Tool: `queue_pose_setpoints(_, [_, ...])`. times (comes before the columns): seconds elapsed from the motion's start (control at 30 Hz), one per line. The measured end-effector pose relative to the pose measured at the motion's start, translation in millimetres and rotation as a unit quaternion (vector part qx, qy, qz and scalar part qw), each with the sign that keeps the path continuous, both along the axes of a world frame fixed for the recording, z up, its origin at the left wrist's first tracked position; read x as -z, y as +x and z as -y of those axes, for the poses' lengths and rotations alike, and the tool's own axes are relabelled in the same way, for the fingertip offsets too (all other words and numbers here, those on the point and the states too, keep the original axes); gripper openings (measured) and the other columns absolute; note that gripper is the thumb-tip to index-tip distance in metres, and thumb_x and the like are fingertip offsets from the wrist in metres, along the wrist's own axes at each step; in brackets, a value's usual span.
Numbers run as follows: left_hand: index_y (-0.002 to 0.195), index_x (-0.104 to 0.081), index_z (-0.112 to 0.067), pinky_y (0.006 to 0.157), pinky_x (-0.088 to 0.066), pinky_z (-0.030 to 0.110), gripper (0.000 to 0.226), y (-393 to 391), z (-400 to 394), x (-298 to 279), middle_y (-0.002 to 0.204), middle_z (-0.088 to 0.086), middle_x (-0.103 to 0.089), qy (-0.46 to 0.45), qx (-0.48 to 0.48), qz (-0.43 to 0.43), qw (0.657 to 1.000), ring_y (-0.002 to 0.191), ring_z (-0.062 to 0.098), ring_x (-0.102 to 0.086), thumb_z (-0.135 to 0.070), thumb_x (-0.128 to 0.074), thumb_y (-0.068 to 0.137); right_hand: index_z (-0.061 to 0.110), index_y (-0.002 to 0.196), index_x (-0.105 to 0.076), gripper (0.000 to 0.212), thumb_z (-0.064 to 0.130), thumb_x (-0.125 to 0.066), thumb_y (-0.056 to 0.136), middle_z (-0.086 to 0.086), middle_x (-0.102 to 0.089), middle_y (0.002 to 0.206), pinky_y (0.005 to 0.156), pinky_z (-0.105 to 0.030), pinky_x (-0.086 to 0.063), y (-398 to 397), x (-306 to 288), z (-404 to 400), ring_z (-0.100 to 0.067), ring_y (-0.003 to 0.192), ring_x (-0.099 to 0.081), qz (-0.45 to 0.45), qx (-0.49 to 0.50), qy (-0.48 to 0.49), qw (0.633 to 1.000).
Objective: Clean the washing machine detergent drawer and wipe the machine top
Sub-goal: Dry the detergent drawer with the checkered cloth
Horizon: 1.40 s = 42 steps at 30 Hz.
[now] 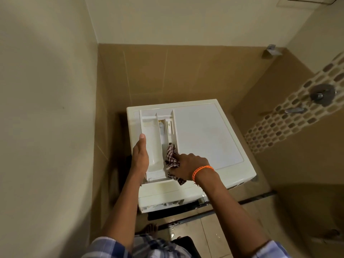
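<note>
Brown wall tiles (186, 71) rise behind the machine, with a mosaic tile strip (290, 125) slanting across the right wall. A round chrome shower valve (323, 94) and a tap (296, 110) sit on that strip, a metal bracket (271, 51) is mounted higher up, and a ceiling vent (312, 0) shows at top right

No legible text, seemingly, anywhere
</note>
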State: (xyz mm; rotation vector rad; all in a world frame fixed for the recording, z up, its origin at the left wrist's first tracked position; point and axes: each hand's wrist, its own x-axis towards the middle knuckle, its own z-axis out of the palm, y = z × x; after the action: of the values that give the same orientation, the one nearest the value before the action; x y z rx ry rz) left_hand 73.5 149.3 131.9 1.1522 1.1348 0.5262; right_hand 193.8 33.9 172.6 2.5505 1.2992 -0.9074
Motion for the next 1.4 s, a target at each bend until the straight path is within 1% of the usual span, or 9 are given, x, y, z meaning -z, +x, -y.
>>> queue_pose_setpoints(0.3, [0.163, -0.037, -0.019, 0.130, -0.023, 0.046, 0.067, 0.4, -0.1, 7.9, 0.171, 0.003, -0.035, -0.024, -0.010, -0.007, 1.000, 0.159, 0.025, -0.030, -0.059, -0.035, 0.109, 0.040, 0.150, -0.043, 0.065, 0.069, -0.050, 0.093, -0.007, -0.069, 0.121, 0.083, -0.039, -0.042, 6.7, 0.2, -20.1, -0.035, 0.111, -0.067, 0.072, -0.049, 0.015, 0.996])
queue_pose_setpoints(0.53, [0.164, -0.036, -0.021, 0.129, -0.022, 0.047, 0.070, -3.9, 0.1, 12.7, 0.171, 0.003, -0.034, -0.044, 0.003, -0.007, 0.999, 0.159, 0.026, -0.030, -0.063, -0.033, 0.108, 0.023, 0.116, -0.064, 0.045, 0.060, -0.048, 0.096, -0.005, -0.069, 0.104, 0.074, -0.035, -0.039, -0.4, 7.1, -32.6, -0.032, 0.100, -0.070, 0.150, -0.061, 0.061, 0.985])
queue_pose_setpoints(0.77, [0.161, -0.042, -0.019, 0.127, -0.026, 0.043, 0.063, -3.5, 2.2, 13.7, 0.167, 0.002, -0.041, -0.015, -0.010, 0.005, 1.000, 0.156, 0.022, -0.035, -0.056, -0.037, 0.110, 0.030, 0.132, -0.055, 0.049, 0.058, -0.052, 0.093, -0.008, -0.070, 0.110, 0.081, -0.038, -0.050, -2.1, 16.6, -19.1, -0.036, 0.102, -0.069, 0.065, 0.006, 0.093, 0.994])
queue_pose_setpoints(0.93, [0.146, -0.056, -0.020, 0.106, -0.033, 0.025, 0.051, 1.8, 3.8, 12.4, 0.130, -0.016, -0.050, 0.018, -0.005, 0.015, 1.000, 0.123, 0.002, -0.046, -0.051, -0.036, 0.112, 0.030, 0.124, -0.065, 0.043, 0.056, -0.056, 0.090, -0.005, -0.071, 0.108, 0.085, -0.037, -0.054, -8.4, 21.8, -2.0, -0.032, 0.101, -0.069, 0.004, 0.084, 0.111, 0.990])
queue_pose_setpoints(1.03, [0.095, -0.049, -0.045, 0.083, -0.036, 0.012, 0.021, 0.2, 0.6, 14.9, 0.095, -0.023, -0.047, 0.031, 0.001, 0.001, 1.000, 0.087, -0.007, -0.047, -0.048, -0.038, 0.113, 0.023, 0.111, -0.069, 0.042, 0.058, -0.060, 0.089, -0.004, -0.069, 0.106, 0.083, -0.036, -0.050, -12.5, 25.7, 7.6, -0.030, 0.100, -0.068, -0.032, 0.120, 0.103, 0.987])
queue_pose_setpoints(1.1, [0.088, -0.040, -0.046, 0.078, -0.036, 0.011, 0.025, 1.1, 2.2, 11.3, 0.087, -0.022, -0.042, 0.041, 0.003, 0.006, 0.999, 0.080, -0.007, -0.045, -0.047, -0.038, 0.113, 0.019, 0.110, -0.067, 0.047, 0.060, -0.062, 0.087, -0.005, -0.068, 0.107, 0.084, -0.036, -0.049, -13.7, 24.5, 10.1, -0.030, 0.100, -0.067, -0.043, 0.138, 0.103, 0.984])
queue_pose_setpoints(1.2, [0.102, -0.052, -0.041, 0.095, -0.035, 0.017, 0.019, 1.6, 4.9, 11.0, 0.098, -0.026, -0.049, 0.047, -0.005, 0.006, 0.999, 0.091, -0.010, -0.049, -0.045, -0.038, 0.113, 0.017, 0.107, -0.063, 0.043, 0.055, -0.064, 0.087, -0.007, -0.069, 0.107, 0.087, -0.038, -0.054, -10.2, 15.6, 5.9, -0.030, 0.098, -0.067, -0.059, 0.159, 0.115, 0.979])
queue_pose_setpoints(1.27, [0.136, -0.059, -0.029, 0.105, -0.031, 0.024, 0.037, 2.3, 8.5, 9.0, 0.127, -0.017, -0.057, 0.043, -0.011, 0.019, 0.999, 0.118, -0.004, -0.050, -0.047, -0.036, 0.113, 0.017, 0.102, -0.062, 0.038, 0.052, -0.063, 0.089, -0.008, -0.069, 0.106, 0.086, -0.039, -0.055, -8.2, 7.8, 2.1, -0.030, 0.096, -0.067, -0.087, 0.185, 0.134, 0.970])
queue_pose_setpoints(1.4, [0.163, -0.037, -0.020, 0.128, -0.024, 0.036, 0.064, 5.2, 11.2, 6.3, 0.169, 0.000, -0.038, -0.006, -0.035, 0.035, 0.999, 0.157, 0.019, -0.033, -0.056, -0.035, 0.111, 0.012, 0.096, -0.064, 0.037, 0.049, -0.062, 0.091, -0.012, -0.069, 0.101, 0.083, -0.038, -0.056, -23.2, -6.6, 3.5, -0.034, 0.094, -0.067, -0.062, 0.215, 0.185, 0.957])
